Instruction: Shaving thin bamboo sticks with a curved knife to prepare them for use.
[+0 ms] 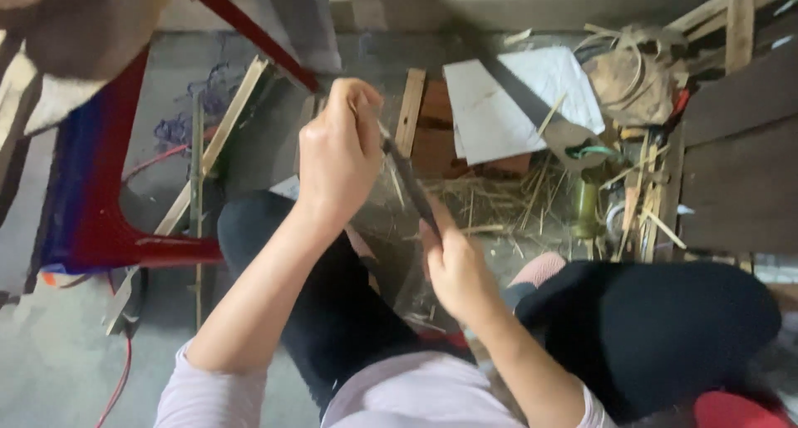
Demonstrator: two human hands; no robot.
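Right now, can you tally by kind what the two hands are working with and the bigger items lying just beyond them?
Hands: 2 (left hand, right hand)
Dark blade-like tool held between them: 1
White sheet: 1
Flat wooden slats standing out on the floor: 2 (long slat, short slat)
Red frame: 1
Total: 7

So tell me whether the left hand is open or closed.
Closed: the left hand is fisted around a thin strip.
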